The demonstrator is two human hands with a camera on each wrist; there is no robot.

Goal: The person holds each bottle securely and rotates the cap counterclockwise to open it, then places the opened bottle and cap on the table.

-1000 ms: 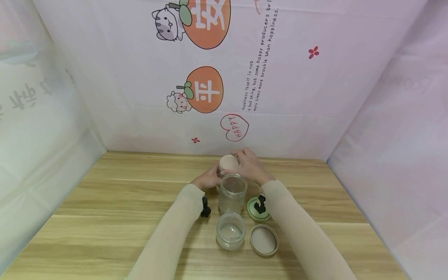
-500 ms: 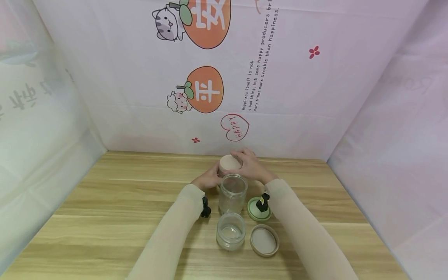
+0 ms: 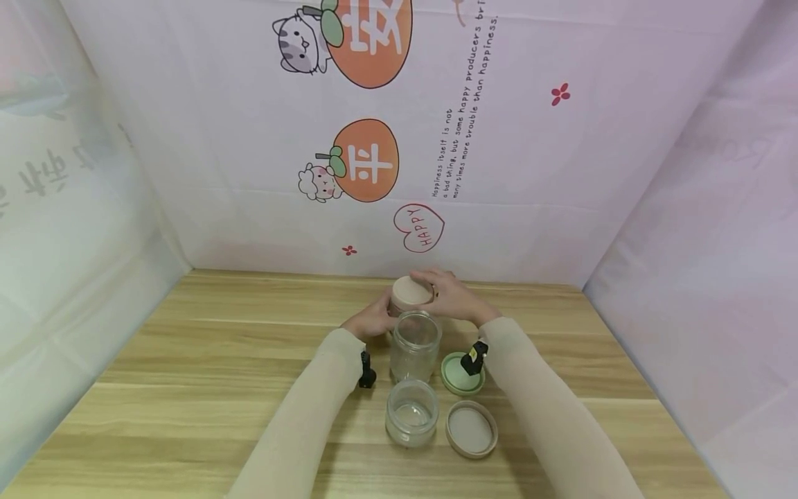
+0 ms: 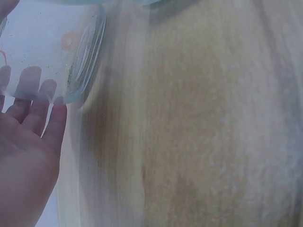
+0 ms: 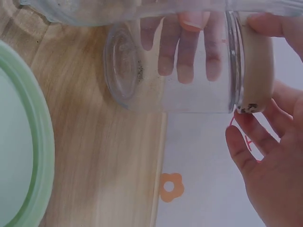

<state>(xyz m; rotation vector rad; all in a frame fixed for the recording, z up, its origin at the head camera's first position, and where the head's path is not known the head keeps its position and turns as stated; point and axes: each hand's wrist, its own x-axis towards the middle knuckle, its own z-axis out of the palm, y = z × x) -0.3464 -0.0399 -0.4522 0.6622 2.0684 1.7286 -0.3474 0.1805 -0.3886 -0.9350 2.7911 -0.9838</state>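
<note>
At the back of the table stands a clear glass jar [image 5: 189, 94] with a beige lid [image 3: 411, 291] on its mouth. My left hand [image 3: 370, 319] grips the glass body; its fingers show through the glass in the right wrist view. My right hand [image 3: 458, 299] holds the lid by its edge, thumb on the near side and fingertips [image 5: 235, 139] on the far side. The left wrist view shows the left hand's fingers [image 4: 56, 120] against the jar near its base. In the head view, a tall open jar partly hides the held one.
The tall open glass jar [image 3: 414, 357] stands just in front of the hands, with a shorter open jar [image 3: 411, 421] nearer. Right of them lie a green lid [image 3: 457, 378], under the right wrist, and another beige lid [image 3: 470, 430]. A printed cloth wall [image 3: 511, 235] rises behind the table.
The right hand has turned, its wrist swinging to the right while the fingers stay at the lid. The lid sits slightly farther right. The left hand has barely moved.
</note>
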